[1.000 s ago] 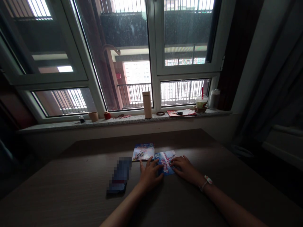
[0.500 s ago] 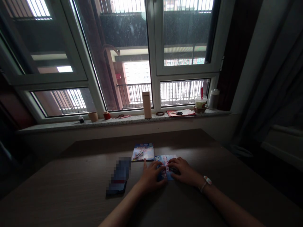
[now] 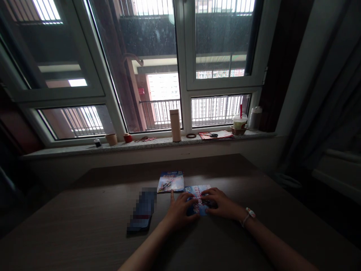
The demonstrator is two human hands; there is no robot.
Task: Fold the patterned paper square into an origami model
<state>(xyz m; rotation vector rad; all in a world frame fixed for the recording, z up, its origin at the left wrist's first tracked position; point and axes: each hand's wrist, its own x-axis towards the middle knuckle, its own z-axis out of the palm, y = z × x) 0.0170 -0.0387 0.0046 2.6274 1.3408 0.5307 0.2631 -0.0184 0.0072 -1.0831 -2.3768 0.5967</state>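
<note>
A blue printed leaflet [image 3: 198, 191] with red-and-white lettering lies flat on the dark table, between my two hands. My left hand [image 3: 180, 210] rests on its left side, fingers spread, the little finger stretched toward a stack of similar leaflets [image 3: 170, 181] just behind. On the leaflet's right side lies my right hand [image 3: 220, 205], fingers apart and slightly bent, a bracelet [image 3: 250, 213] at the wrist. Both hands cover parts of the leaflet. Left of my left hand is a dark, flat object [image 3: 142, 211], blurred by pixelation.
The table [image 3: 84, 218] ends before a stone windowsill [image 3: 158, 142]. On the sill stand a beige bottle [image 3: 175, 126], a paper cup [image 3: 111, 139], a red roll [image 3: 128, 138], a drink cup with a straw [image 3: 240, 121], a white bottle [image 3: 255, 118], and scissors [image 3: 213, 135] on red papers.
My right hand and its bracelet have shifted slightly to the right over the leaflet. My left hand stays almost in place.
</note>
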